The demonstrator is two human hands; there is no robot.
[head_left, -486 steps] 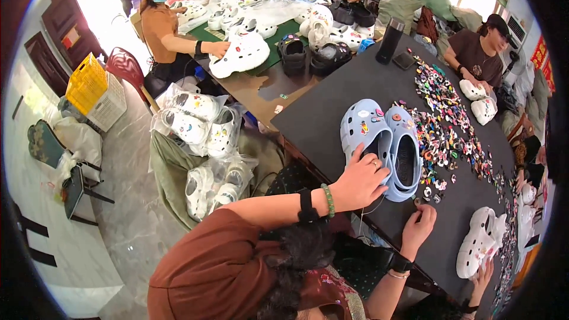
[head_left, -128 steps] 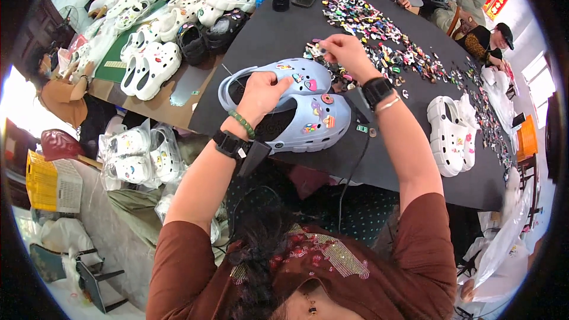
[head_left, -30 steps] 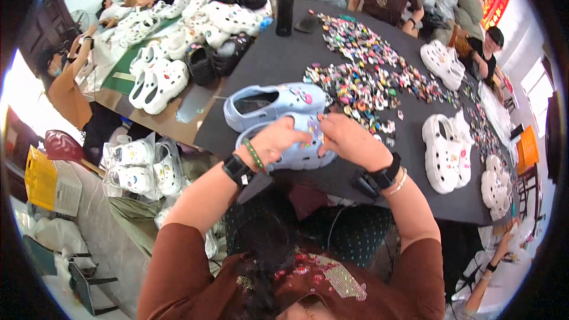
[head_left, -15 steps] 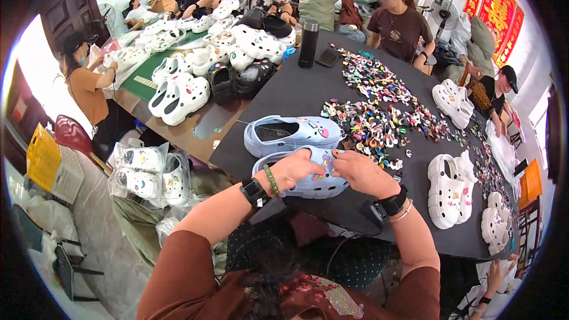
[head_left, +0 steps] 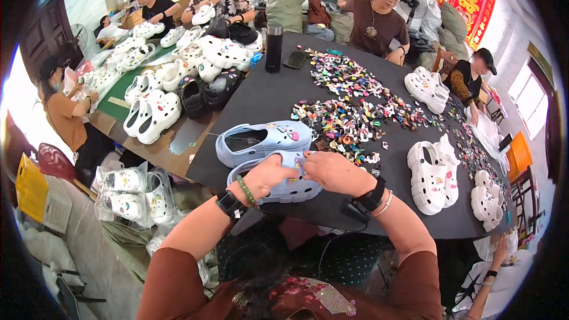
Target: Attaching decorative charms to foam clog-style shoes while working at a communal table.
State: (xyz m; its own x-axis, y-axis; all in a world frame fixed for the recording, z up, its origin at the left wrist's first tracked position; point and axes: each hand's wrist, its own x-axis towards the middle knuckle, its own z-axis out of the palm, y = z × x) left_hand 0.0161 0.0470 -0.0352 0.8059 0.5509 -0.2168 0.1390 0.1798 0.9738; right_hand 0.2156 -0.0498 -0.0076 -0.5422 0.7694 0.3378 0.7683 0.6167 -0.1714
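Pale-blue clog (head_left: pixel 284 186) under both hands' grip

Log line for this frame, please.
left hand on near blue clog | right hand pinching at its top | second blue clog behind | charms beyond

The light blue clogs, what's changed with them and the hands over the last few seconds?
Four seconds ago the right hand reached out to the charm pile; it has come back, and both hands now work on the nearer light blue clog, left hand gripping it. The other light blue clog stays just behind on the black table.
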